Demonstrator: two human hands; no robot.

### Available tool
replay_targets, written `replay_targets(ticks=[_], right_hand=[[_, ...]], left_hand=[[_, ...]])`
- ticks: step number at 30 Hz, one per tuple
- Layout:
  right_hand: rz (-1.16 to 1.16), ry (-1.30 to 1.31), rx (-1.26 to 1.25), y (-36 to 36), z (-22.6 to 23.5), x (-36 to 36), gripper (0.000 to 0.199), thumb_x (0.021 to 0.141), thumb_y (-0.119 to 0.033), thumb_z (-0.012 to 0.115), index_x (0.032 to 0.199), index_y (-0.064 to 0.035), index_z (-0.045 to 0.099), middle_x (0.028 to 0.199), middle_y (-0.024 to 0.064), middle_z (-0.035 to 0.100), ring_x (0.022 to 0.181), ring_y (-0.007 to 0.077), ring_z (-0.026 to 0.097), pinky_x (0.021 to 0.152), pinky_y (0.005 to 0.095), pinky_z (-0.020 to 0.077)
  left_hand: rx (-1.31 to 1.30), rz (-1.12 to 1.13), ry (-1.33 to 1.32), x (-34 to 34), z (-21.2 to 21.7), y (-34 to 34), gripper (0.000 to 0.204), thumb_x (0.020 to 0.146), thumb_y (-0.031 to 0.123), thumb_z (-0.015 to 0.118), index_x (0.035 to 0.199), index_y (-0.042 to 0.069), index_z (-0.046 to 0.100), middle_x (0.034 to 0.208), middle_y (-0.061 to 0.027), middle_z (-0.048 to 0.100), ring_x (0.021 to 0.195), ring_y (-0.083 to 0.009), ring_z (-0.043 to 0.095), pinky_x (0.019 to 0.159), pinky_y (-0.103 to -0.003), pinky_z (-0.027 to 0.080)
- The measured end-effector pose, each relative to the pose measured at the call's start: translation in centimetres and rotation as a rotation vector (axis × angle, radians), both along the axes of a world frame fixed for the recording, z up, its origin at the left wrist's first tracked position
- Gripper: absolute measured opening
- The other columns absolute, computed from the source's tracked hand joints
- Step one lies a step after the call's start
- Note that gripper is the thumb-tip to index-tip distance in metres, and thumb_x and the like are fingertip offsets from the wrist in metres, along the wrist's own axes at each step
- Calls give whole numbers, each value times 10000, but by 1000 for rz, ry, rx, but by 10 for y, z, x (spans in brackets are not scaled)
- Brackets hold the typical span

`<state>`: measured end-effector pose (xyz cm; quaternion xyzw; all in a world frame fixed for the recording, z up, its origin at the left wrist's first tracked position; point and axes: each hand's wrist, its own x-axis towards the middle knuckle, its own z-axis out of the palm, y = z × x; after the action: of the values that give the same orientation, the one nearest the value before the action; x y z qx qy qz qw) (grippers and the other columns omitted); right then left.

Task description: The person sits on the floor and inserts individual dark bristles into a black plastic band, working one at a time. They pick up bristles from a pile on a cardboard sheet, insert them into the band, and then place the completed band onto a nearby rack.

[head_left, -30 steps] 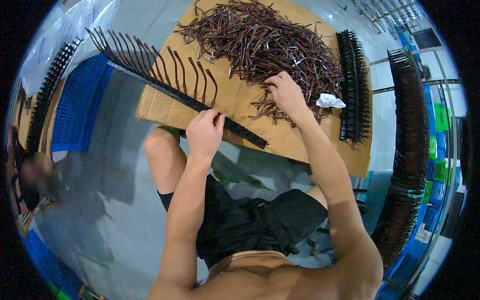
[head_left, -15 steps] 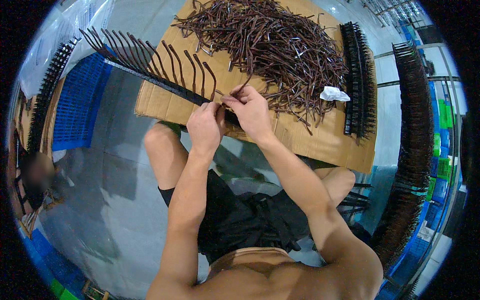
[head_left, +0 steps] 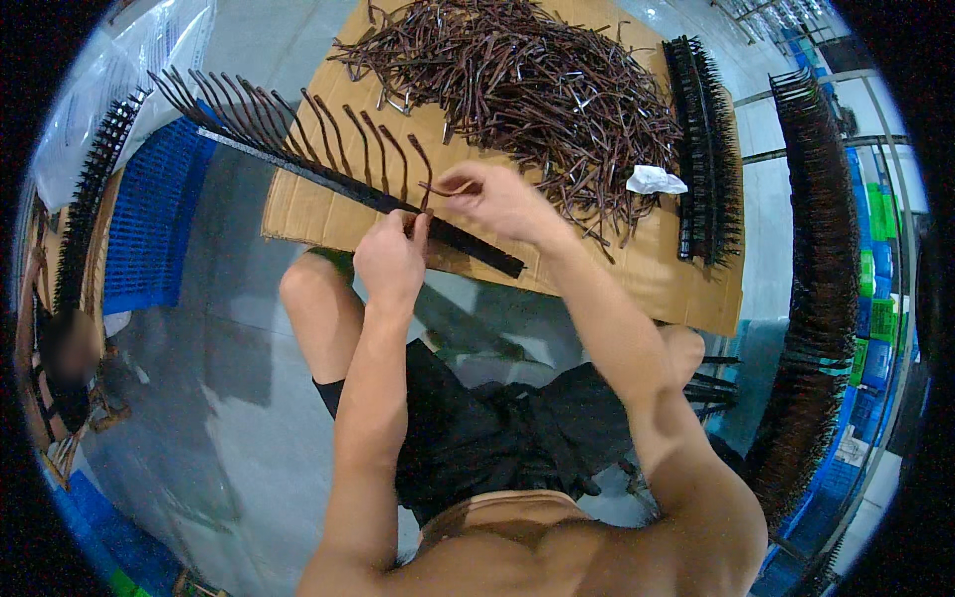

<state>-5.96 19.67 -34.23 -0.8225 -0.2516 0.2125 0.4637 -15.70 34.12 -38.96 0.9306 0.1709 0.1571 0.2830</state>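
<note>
A long black rack bar [head_left: 468, 247] runs slantwise over the cardboard's near left part, with a row of slim brown glasses temples [head_left: 368, 149] standing up from it, their curved tips upward. My left hand [head_left: 390, 257] is closed at the bar, its thumb and fingers pinching it by the foot of the last standing temple. Just to the right and above, my right hand [head_left: 502, 204] holds a loose brown temple [head_left: 434, 189] between thumb and fingers, its end reaching past the standing one. Beyond lies a big heap of loose temples [head_left: 537, 90], some with shiny metal ends.
The cardboard sheet [head_left: 323, 221] carries the heap, a crumpled white paper [head_left: 655, 180] and filled black racks [head_left: 701, 149] at right. A long, densely filled rack row [head_left: 816, 249] stands farther right. A blue crate [head_left: 154, 214] is on the left; another person [head_left: 70, 368] sits at the far left.
My hands have moved apart: the left slightly left along the bar, the right up and away from it with a temple. The bar's near right end now shows.
</note>
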Motion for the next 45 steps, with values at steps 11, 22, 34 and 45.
replay_targets(ticks=[11,22,34,45], right_hand=[[39,-548,-401,-31,-23,20,183,832,-127,600,976,-19,634,943,185,641,907,330,634,751,425,526],[-410,-34,162,7,-5,-54,203,866,-102,663,995,39,594,871,130,687,799,161,651,722,292,514],[-328,-238,169,5,-13,-56,171,873,-117,643,939,40,624,871,158,684,773,221,685,676,309,530],[-191,-413,-178,-40,-13,-2,280,847,-168,607,1093,-33,621,908,186,672,840,344,655,763,394,518]], left_hand=[[-79,-150,-205,-3,10,-11,135,790,180,674,828,52,659,781,-118,645,713,-328,628,628,-410,501],[-4,-198,-226,-1,6,-13,76,792,125,665,819,55,651,752,-116,631,699,-325,614,625,-414,483],[-74,-198,-150,-2,9,-15,90,804,123,641,844,43,636,792,-128,632,749,-347,607,665,-434,482],[-19,-43,-15,-1,9,-7,203,856,258,648,808,62,669,800,-127,671,730,-312,645,643,-405,503]])
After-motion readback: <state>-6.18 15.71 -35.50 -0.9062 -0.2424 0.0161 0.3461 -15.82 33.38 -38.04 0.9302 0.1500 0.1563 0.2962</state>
